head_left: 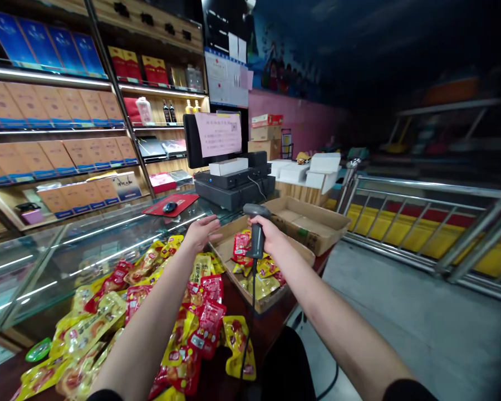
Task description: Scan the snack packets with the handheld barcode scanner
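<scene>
My right hand (pixel 269 234) is wrapped round the handle of a dark barcode scanner (pixel 257 236), whose cable hangs down in front of a cardboard box (pixel 234 228). Inside that box lie red and yellow snack packets (pixel 264 285), below the scanner. To the left, my left hand (pixel 202 231) is held out over the box's left edge, fingers apart and nothing in them. A big heap of red, yellow and clear packets (pixel 211 318) spreads over the counter around and under my left forearm. One yellow packet (pixel 239 345) lies at the heap's right side.
A second cardboard box (pixel 307 217) stands behind the first. Farther back are a monitor (pixel 217 136) with a paper sheet on it and a black cash drawer (pixel 234 192). A mouse (pixel 170 206) rests on a red mat. Metal railings (pixel 426 195) stand at the right, stocked shelves at the left.
</scene>
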A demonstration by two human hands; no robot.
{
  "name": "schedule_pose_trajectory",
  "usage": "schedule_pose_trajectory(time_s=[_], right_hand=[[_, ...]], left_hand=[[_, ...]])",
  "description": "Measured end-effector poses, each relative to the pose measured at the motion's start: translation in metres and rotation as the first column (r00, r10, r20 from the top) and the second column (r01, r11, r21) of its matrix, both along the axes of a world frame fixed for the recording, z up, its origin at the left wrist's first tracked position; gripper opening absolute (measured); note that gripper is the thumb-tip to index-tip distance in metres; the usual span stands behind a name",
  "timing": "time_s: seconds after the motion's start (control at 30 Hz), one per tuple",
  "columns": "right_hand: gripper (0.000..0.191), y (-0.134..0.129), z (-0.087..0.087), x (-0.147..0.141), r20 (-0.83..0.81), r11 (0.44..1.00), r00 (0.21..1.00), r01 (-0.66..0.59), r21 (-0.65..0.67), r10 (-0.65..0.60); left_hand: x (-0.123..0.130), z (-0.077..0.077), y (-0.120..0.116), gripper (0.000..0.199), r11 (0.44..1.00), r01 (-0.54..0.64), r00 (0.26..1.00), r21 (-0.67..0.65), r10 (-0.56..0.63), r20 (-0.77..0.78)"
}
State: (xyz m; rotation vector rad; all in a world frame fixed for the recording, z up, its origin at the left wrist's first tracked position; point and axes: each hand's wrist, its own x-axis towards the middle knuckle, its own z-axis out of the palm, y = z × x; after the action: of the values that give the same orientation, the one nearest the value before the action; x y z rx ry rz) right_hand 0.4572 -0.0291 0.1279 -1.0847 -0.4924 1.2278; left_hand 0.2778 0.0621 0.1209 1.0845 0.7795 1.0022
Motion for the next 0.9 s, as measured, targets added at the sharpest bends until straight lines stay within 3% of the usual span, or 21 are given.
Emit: schedule_pose_trajectory(time_s=[0.1,0.2,0.37,0.6,0.77,0.9], right_hand=[[0.008,-0.001,-0.012,-0.008,-0.022,0.999,0.999,-0.032,-0.004,0.032],[0.010,0.001,-0.020,-0.034,-0.039,0.996,0.995,-0.094,-0.005,0.094],[0.004,0.008,-0.029,-0.100,-0.043,0.972,0.971,-0.235,-0.027,0.233],[0.005,0.009,-0.044,-0.203,-0.059,0.895,0.899,-0.438,-0.088,0.434],[0.005,-0.006,-0.063,-0.262,-0.071,0.854,0.861,-0.509,-0.108,0.504],[0.009,-0.026,-0.082,-0.293,-0.020,0.822,0.832,-0.551,-0.141,0.555]], left_hand=[[-0.022,-0.008,-0.001,0.040,1.000,-0.014,1.000,0.003,0.014,-0.014],[-0.059,-0.017,-0.008,0.041,0.997,-0.082,0.996,0.005,0.083,-0.029],[-0.142,-0.030,-0.035,0.047,0.988,-0.155,0.984,0.014,0.156,-0.082],[-0.255,-0.042,-0.088,0.056,0.953,-0.291,0.916,0.087,0.303,-0.263],[-0.301,-0.060,-0.117,0.057,0.952,-0.219,0.775,0.214,0.303,-0.555],[-0.313,-0.075,-0.128,0.044,0.950,-0.083,0.538,0.302,0.298,-0.789]])
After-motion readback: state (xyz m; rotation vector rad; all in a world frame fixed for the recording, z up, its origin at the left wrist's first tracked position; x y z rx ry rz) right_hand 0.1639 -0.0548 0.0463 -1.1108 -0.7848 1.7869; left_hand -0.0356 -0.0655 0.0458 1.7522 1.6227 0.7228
